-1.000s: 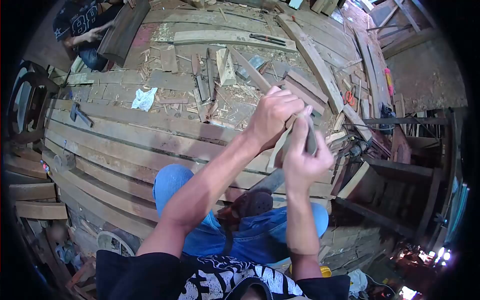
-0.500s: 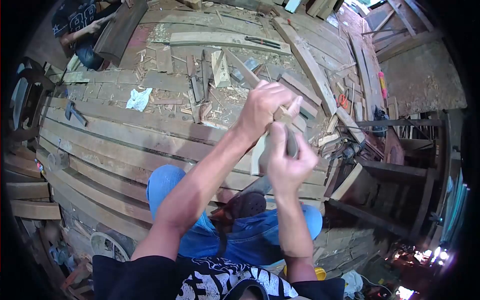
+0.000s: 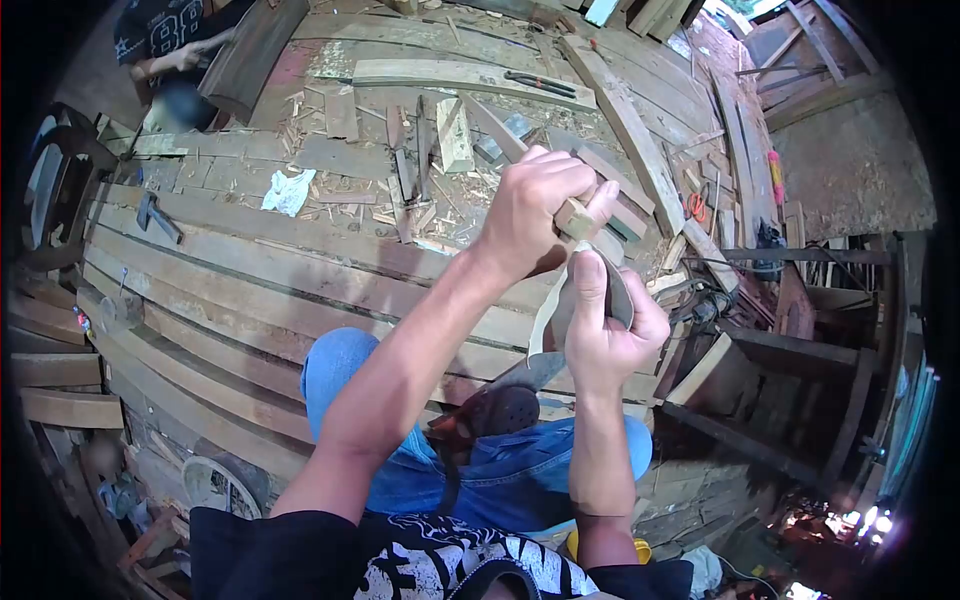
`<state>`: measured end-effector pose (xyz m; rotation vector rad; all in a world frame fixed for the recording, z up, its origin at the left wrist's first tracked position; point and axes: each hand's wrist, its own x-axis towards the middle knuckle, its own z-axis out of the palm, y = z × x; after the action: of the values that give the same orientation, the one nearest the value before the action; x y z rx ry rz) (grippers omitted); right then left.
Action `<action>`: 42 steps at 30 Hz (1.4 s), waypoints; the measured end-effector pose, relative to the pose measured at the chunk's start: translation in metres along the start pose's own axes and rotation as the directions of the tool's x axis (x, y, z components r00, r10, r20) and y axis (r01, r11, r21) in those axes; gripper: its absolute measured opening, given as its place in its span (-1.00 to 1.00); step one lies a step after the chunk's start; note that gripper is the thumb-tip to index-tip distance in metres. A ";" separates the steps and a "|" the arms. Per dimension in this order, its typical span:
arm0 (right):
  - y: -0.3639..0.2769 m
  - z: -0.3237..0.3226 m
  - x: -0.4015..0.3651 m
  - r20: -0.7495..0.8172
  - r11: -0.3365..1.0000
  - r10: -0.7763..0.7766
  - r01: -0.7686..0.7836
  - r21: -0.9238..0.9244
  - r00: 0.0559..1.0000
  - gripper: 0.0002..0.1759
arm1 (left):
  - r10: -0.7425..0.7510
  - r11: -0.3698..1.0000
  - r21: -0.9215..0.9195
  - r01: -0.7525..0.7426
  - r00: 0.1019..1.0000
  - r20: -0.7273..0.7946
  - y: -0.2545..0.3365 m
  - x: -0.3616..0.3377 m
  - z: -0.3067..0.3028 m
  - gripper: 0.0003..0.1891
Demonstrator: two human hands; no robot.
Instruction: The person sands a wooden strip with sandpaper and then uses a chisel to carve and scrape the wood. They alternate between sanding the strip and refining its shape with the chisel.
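Note:
My left hand [image 3: 540, 208] is closed around a strip of wood, whose squared end [image 3: 574, 219] sticks out by the thumb. A pale wooden length [image 3: 495, 128] shows beyond the knuckles, in line with that end. Just below, my right hand [image 3: 617, 330] pinches a thin curled sheet of sandpaper [image 3: 553, 312], thumb on top, with a pale edge and a grey-brown face. The sheet's upper tip is right at the wood's end. Under both hands, between my knees, a dark rounded tool with a flat blade [image 3: 497, 408] is partly hidden.
A hammer [image 3: 158, 218] lies on the slatted planks at left. Pliers [image 3: 540, 83] rest on a long board [image 3: 450, 75]. Chisels [image 3: 404, 170], a white cloth [image 3: 287, 191] and shavings litter the floor. Another person [image 3: 175, 50] sits at upper left by a large curved wood piece [image 3: 255, 55].
My right hand has moved slightly down and right, and more of the sandpaper sheet shows. My left hand keeps its hold on the wood. The whole view has shifted a little.

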<state>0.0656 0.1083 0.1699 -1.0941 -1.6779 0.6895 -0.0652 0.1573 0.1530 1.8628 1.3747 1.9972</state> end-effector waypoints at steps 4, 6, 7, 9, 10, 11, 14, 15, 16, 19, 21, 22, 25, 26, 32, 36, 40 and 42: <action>0.003 0.004 0.004 -0.034 1.000 -0.013 0.012 -0.011 0.999 -0.75 | 0.009 1.000 0.010 -0.009 0.999 0.047 0.001 -0.001 0.000 -0.67; -0.004 0.011 0.018 -0.070 0.997 0.057 -0.052 0.064 0.996 -0.74 | 0.046 0.999 -0.022 -0.045 0.999 0.008 -0.004 -0.009 0.014 -0.66; -0.009 0.014 0.024 -0.101 0.984 0.122 -0.107 0.144 0.987 -0.72 | 0.087 0.995 -0.050 -0.089 0.996 -0.035 -0.006 -0.011 0.018 -0.66; -0.010 0.013 0.020 -0.088 0.984 0.134 -0.122 0.127 0.987 -0.69 | 0.105 0.993 -0.050 -0.106 0.994 -0.016 -0.010 -0.014 0.015 -0.71; -0.002 0.013 0.011 -0.073 0.999 0.052 -0.051 0.015 0.996 -0.67 | 0.082 0.996 -0.021 -0.081 0.996 0.040 -0.011 -0.012 0.010 -0.73; 0.005 0.014 0.005 -0.047 0.995 -0.028 0.023 -0.097 0.999 -0.66 | 0.054 0.998 0.009 -0.055 0.994 0.094 -0.011 -0.012 0.008 -0.75; 0.005 0.019 0.014 -0.110 1.000 -0.011 0.009 -0.026 0.994 -0.67 | 0.052 0.998 -0.032 -0.049 0.996 0.079 -0.011 -0.013 0.012 -0.76; 0.002 0.018 0.017 -0.148 1.000 0.013 -0.014 -0.009 0.989 -0.68 | 0.061 0.997 -0.056 -0.058 0.997 0.054 -0.010 -0.013 0.014 -0.75; 0.001 0.020 0.014 -0.155 1.000 0.025 -0.025 0.004 0.988 -0.67 | 0.071 0.997 -0.041 -0.068 0.995 0.064 -0.006 -0.011 0.011 -0.74; 0.001 0.018 0.002 -0.058 0.990 -0.093 0.086 -0.111 0.994 -0.67 | 0.111 0.994 -0.001 -0.111 0.993 0.030 -0.011 -0.008 0.012 -0.70; -0.004 0.017 0.010 -0.045 0.990 -0.102 0.097 -0.107 0.994 -0.69 | 0.117 0.993 -0.005 -0.117 0.993 -0.003 -0.011 -0.002 0.013 -0.68; -0.006 0.015 0.012 -0.032 0.988 -0.115 0.111 -0.109 0.993 -0.70 | 0.124 0.992 -0.014 -0.125 0.991 -0.040 -0.009 0.001 0.013 -0.66; -0.002 0.018 0.009 -0.112 0.989 -0.104 0.115 0.096 0.988 -0.73 | 0.102 0.994 -0.038 -0.103 0.994 -0.024 0.005 0.006 0.001 -0.64; -0.002 0.014 0.008 -0.079 0.987 -0.077 0.087 0.133 0.994 -0.74 | 0.092 0.994 -0.063 -0.093 0.995 -0.026 0.004 0.008 -0.003 -0.62; -0.011 -0.001 0.015 -0.121 0.971 -0.161 0.180 0.160 0.979 -0.67 | 0.076 0.987 -0.142 -0.076 0.997 -0.006 0.019 0.018 -0.026 -0.62; -0.016 0.002 0.017 -0.164 0.922 -0.348 0.368 0.117 0.923 -0.68 | 0.101 0.971 -0.226 -0.074 0.989 0.112 0.021 0.017 -0.024 -0.61; -0.021 -0.016 0.015 0.053 0.939 -0.330 0.322 0.124 0.942 -0.84 | 0.071 0.960 -0.282 0.003 0.965 0.253 0.024 0.017 -0.024 -0.67; -0.020 -0.015 0.014 0.032 0.946 -0.314 0.311 0.088 0.949 -0.84 | 0.004 0.962 -0.263 0.070 0.963 0.270 0.027 0.017 -0.024 -0.72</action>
<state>0.0711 0.1119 0.1978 -0.7357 -1.7953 0.5751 -0.0767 0.1385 0.1862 1.8833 0.9981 1.7336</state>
